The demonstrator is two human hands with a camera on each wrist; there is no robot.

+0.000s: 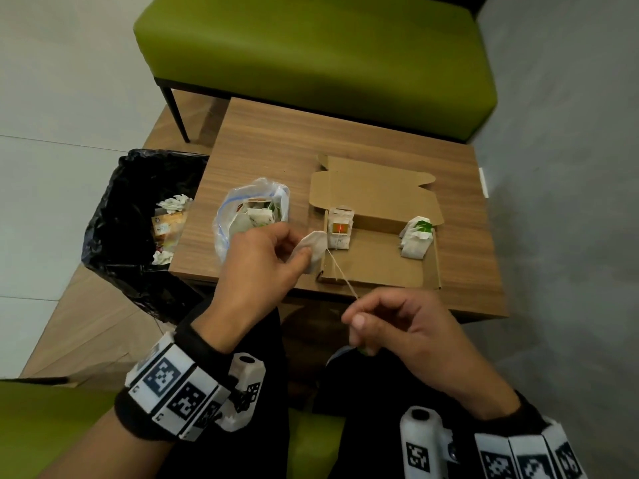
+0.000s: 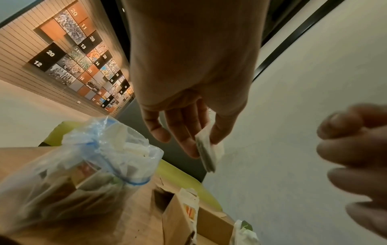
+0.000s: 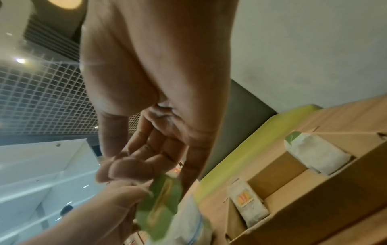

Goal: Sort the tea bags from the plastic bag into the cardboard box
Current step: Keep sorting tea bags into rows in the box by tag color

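My left hand (image 1: 276, 250) pinches a white tea bag (image 1: 313, 248) (image 2: 207, 152) just left of the open cardboard box (image 1: 380, 267). A taut string (image 1: 340, 271) runs from it to my right hand (image 1: 387, 323), whose fingers pinch the string and its green tag (image 3: 161, 203) over my lap. The clear plastic bag (image 1: 249, 216) (image 2: 94, 159), with more tea bags inside, stands on the table left of the box. Inside the box lie a stack with an orange-red tag (image 1: 340, 229) (image 3: 247, 203) at the left and green-tagged bags (image 1: 416, 240) (image 3: 314, 152) at the right.
A small wooden table (image 1: 276, 143) carries the bag and the box. A bin with a black liner (image 1: 128, 216) holding crumpled wrappers stands at the table's left. A green padded bench (image 1: 311, 50) lies beyond the table, a grey wall (image 1: 570, 167) on the right.
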